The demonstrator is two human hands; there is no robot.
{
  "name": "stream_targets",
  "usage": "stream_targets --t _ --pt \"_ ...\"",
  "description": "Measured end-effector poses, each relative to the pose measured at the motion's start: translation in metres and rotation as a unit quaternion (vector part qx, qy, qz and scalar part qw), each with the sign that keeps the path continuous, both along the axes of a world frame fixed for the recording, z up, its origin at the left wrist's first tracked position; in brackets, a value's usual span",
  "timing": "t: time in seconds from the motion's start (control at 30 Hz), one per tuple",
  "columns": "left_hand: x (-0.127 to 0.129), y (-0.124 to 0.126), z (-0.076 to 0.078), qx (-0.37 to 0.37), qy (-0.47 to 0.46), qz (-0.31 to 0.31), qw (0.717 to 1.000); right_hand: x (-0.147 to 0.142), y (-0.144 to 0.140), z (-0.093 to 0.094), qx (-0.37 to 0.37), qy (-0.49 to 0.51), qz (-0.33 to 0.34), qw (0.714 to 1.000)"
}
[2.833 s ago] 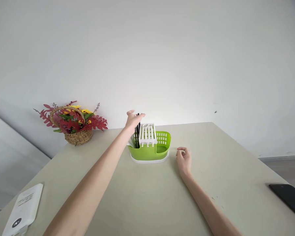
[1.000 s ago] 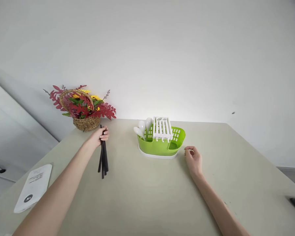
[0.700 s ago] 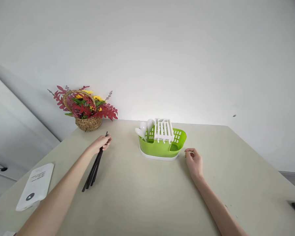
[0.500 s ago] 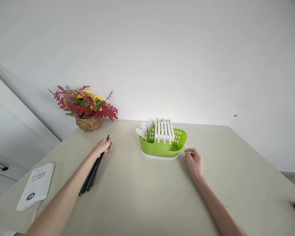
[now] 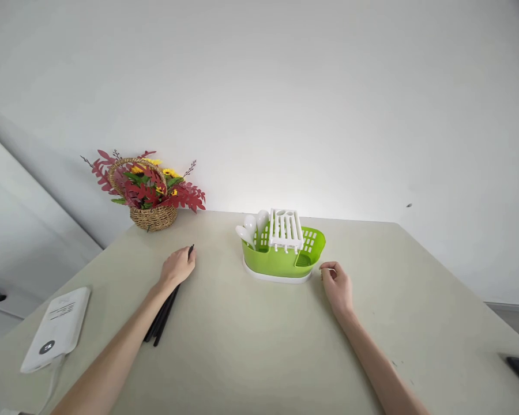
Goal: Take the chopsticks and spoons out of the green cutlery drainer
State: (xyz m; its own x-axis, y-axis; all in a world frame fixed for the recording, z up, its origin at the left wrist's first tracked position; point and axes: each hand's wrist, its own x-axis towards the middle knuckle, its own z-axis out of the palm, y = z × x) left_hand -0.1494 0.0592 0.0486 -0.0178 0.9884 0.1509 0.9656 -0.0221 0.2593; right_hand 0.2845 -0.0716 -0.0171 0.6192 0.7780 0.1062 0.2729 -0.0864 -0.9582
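The black chopsticks (image 5: 161,318) lie flat on the tabletop (image 5: 259,346) under my left hand (image 5: 178,266), fingers loosely over them; I think I'm setting them down. My right hand (image 5: 338,286) rests half-curled and empty beside the green holder (image 5: 281,260), spoons (image 5: 249,226) inside.

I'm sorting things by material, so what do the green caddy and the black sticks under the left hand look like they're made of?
Green caddy: likely moulded plastic, smooth with slotted walls. Black sticks: matte, thin and straight; plastic or lacquered wood, cannot tell which.
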Motion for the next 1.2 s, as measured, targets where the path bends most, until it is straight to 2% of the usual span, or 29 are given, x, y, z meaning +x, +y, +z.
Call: stream_targets --t 0.13,0.37,0.53,0.9,1.07,1.2 --pt "0.002 -0.004 -0.005 0.010 0.048 -0.012 0.999 0.000 0.001 0.000 0.001 0.000 0.005 1.000" --pt "0.002 -0.009 -0.002 0.041 0.087 -0.024 0.995 0.000 0.001 -0.002 0.004 -0.003 0.010 1.000" --pt "0.001 -0.012 -0.001 0.051 0.093 -0.022 0.994 0.000 0.002 -0.002 0.016 -0.006 0.016 1.000" --pt "-0.004 -0.012 -0.009 0.149 0.094 -0.047 0.983 -0.001 0.001 -0.002 0.024 -0.005 0.021 0.999" --pt "0.001 -0.017 -0.001 0.216 0.071 -0.073 0.971 -0.002 0.000 -0.001 0.028 -0.002 0.019 0.999" --pt "0.027 -0.018 0.017 0.275 -0.040 -0.119 0.953 -0.003 0.000 -0.001 0.029 -0.001 0.019 0.999"
